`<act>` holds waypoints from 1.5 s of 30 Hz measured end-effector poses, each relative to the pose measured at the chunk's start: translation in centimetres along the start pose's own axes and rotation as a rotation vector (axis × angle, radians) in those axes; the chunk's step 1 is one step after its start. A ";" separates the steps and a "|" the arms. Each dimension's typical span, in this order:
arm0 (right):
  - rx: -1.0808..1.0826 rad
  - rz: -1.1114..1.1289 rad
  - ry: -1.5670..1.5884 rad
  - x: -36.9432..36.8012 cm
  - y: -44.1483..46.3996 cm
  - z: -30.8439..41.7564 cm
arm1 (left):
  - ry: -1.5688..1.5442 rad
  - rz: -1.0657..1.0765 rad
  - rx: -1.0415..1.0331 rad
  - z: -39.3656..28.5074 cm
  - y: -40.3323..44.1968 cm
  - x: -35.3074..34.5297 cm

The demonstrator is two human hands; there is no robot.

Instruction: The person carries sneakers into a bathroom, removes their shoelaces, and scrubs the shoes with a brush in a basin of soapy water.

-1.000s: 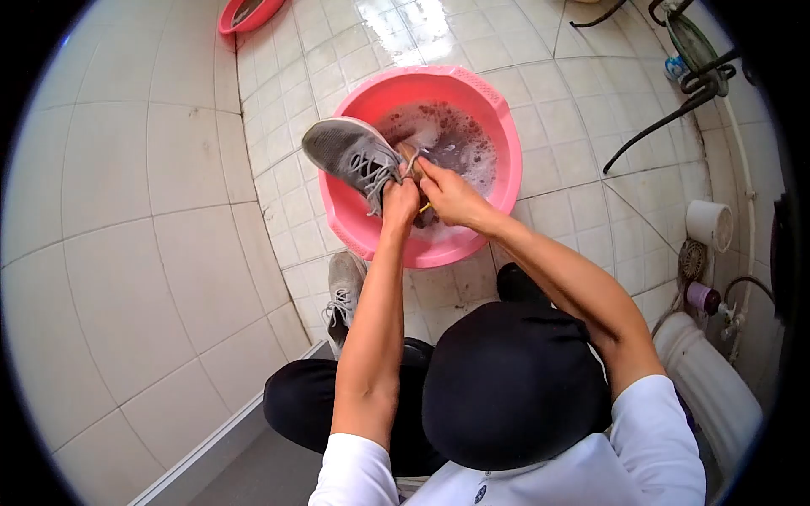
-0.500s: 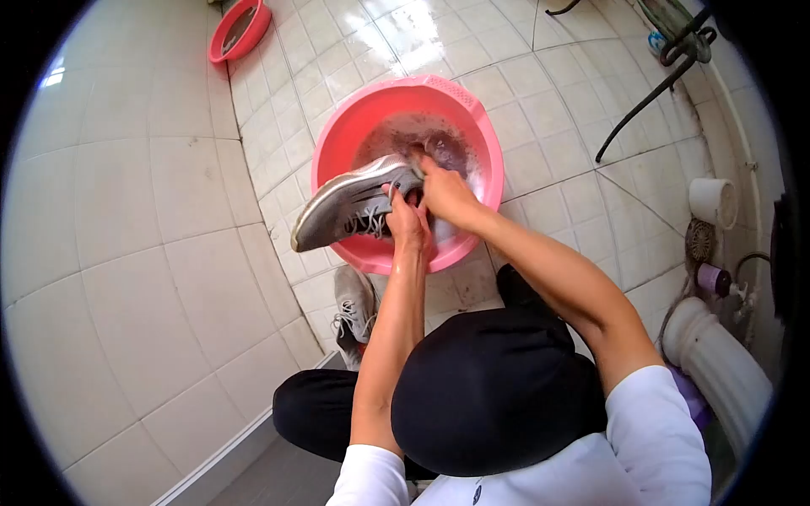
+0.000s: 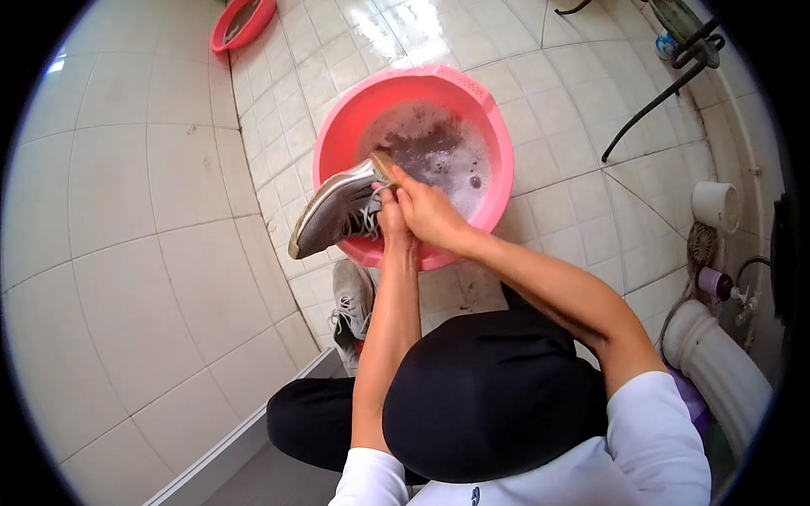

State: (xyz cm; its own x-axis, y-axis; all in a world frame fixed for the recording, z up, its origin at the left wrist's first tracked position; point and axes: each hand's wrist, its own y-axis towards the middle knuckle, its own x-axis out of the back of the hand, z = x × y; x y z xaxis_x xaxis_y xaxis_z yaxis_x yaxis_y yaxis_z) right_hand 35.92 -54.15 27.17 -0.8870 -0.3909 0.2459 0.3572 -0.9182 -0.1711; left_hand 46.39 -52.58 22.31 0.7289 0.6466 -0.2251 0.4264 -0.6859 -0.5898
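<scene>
A grey sneaker (image 3: 332, 213) with pale laces and a white sole is tilted over the left rim of a pink basin (image 3: 337, 126). My left hand (image 3: 394, 221) is closed around its heel and ankle opening. My right hand (image 3: 430, 212) crosses over the left wrist. Its fingers close on what looks like a small brown brush (image 3: 384, 164), pressed at the sole's heel end; the grip is partly hidden. Murky, foamy water (image 3: 434, 152) lies in the basin. A second grey sneaker (image 3: 353, 291) rests on the floor below the basin's left side.
Another pink basin (image 3: 243, 24) with dark contents stands at the upper left by the tiled wall (image 3: 126, 211). Black metal legs (image 3: 645, 114) reach over the floor at upper right. A white container (image 3: 715, 205), a purple-labelled bottle (image 3: 714, 282) and a white pedestal (image 3: 713, 354) line the right side.
My right hand has moved left and slightly down, out from over the foamy water, to the shoe's heel. The shoe has turned a little, and the brown piece shows more clearly.
</scene>
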 end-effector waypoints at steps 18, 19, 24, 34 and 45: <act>-0.302 -0.219 -0.271 -0.4 6.2 -6.5 | -0.377 0.090 0.083 1.0 -0.3 -1.1; -0.319 -0.273 -0.281 -0.7 6.1 -6.2 | -0.394 0.096 0.088 1.3 0.1 -1.0; -0.181 0.023 -0.077 -2.1 2.7 -3.4 | -0.355 0.078 0.063 1.3 0.5 -0.2; -0.146 -0.086 -0.133 0.2 4.3 -4.6 | -0.373 0.396 0.154 1.2 -0.9 -0.9; -0.168 -0.100 -0.305 3.1 5.7 -5.4 | -0.333 0.368 0.095 1.0 -1.0 -1.5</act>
State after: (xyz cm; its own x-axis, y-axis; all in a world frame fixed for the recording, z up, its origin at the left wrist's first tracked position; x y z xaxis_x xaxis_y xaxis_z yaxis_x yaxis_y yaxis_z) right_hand 33.65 -60.25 21.77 -0.7781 -0.3240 0.5382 0.1977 -0.9395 -0.2798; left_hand 44.38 -52.55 22.44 0.6045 0.4500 -0.6573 0.1114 -0.8648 -0.4896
